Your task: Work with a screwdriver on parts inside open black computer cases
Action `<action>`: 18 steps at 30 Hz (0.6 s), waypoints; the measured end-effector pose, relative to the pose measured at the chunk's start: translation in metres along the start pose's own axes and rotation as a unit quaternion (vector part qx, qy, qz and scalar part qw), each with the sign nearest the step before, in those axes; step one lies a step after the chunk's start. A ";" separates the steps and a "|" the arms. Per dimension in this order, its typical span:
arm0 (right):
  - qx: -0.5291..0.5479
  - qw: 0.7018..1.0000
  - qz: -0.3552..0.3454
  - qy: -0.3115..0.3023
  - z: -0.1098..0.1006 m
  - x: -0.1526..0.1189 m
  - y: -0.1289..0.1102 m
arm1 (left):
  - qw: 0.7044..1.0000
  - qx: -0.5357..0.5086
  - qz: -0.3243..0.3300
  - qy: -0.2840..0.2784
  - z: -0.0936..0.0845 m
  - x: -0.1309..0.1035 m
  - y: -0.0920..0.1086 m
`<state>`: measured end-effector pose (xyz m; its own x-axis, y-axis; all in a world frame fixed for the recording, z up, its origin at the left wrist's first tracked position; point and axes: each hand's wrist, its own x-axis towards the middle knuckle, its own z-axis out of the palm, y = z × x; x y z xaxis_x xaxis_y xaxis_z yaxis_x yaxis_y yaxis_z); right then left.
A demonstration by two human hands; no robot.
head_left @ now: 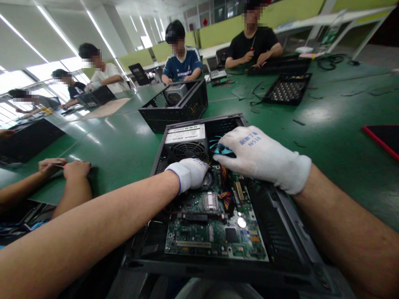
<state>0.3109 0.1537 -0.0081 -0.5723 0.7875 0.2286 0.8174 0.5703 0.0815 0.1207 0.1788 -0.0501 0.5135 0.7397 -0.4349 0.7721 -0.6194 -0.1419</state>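
An opened black computer case [291, 241] lies in front of me, with a green motherboard [215, 245] inside. My left hand [190, 172], in a white glove, is closed over the board's upper part, beside a black cable loop. Its fingertips are hidden, so what they grip cannot be made out. My right hand [258, 153], gloved alike, reaches over the case's right side near the power supply [187, 143]. Its thumb and curved fingers stand apart, with blue showing between them. Below it a bundle of coloured wires [226, 199] runs down to the board.
A second open case [174, 114] stands just beyond mine on the green table [336, 108]. Farther back lie a black tray-like panel [286, 89] and loose cables [330, 61]. At left, another person's hands [64, 166] hold a thin item. Several people sit around the table.
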 end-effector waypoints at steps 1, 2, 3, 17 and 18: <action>-0.001 1.000 0.000 0.000 0.000 0.000 0.000 | 1.000 -0.001 -0.001 0.003 0.000 0.000 0.000; -0.001 1.000 0.000 0.001 0.000 0.000 -0.001 | 1.000 0.000 -0.002 0.002 0.000 0.000 0.000; -0.001 1.000 0.000 0.001 0.000 0.000 -0.001 | 1.000 0.002 -0.004 -0.001 0.000 0.000 0.000; 0.001 1.000 0.000 -0.001 -0.001 0.000 0.000 | 0.999 0.022 -0.013 -0.042 -0.006 0.000 0.000; 0.001 1.000 -0.001 -0.002 -0.001 0.000 0.000 | 0.999 0.023 -0.012 -0.042 -0.006 0.000 0.000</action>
<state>0.3112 0.1537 -0.0068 -0.5736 0.7878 0.2246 0.8165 0.5719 0.0793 0.1233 0.1801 -0.0449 0.4602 0.7311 -0.5037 0.7651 -0.6144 -0.1927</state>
